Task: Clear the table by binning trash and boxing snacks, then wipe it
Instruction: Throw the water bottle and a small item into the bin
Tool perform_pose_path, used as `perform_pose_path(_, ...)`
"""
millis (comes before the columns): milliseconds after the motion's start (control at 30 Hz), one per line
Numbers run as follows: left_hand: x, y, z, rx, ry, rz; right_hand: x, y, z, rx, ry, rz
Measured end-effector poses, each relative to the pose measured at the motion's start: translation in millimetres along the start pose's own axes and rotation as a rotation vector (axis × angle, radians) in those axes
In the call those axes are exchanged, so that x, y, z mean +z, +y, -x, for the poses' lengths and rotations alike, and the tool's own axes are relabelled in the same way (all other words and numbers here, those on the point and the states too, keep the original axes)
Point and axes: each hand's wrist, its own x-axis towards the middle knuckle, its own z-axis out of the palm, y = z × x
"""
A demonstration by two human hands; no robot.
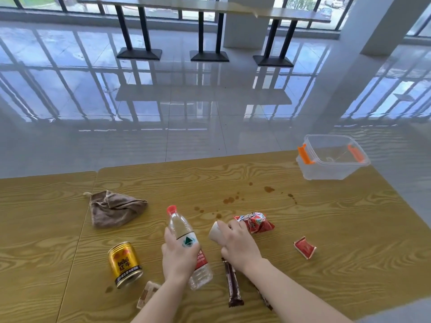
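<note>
At the lower centre of the frame the left hand (178,255) grips a clear plastic bottle (184,234) around its label, fingers and thumb wrapped round it, with the red cap pointing toward the top of the frame. Just to its right, the right hand (238,243) holds a white paper cup (215,231) lying on its side, fingers curled over it. A crumpled red snack bag (255,222) lies just beyond that hand, and a small red packet (304,247) sits further right. A dark chocolate bar (233,285) lies between the forearms. A gold can (125,264) stands at the lower left, with a brown cloth (115,212) bunched above it. Brown stains (228,200) dot the wooden table (349,229). A clear box (331,157) with orange latches sits at the table's upper right corner.
</note>
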Motion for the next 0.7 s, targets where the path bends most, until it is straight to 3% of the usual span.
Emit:
perform_pose_path(300, 9.2, 31.4, 25.7, 0.278, -0.045, -0.023, -25.1, 28.7, 53.0, 0.093, 0.313, -0.180)
perform_pose_path(700, 106.5, 62.6, 168.2, 0.559, -0.209, -0.038, -33.5, 137.5, 206.7, 0.268, 0.483, -0.224)
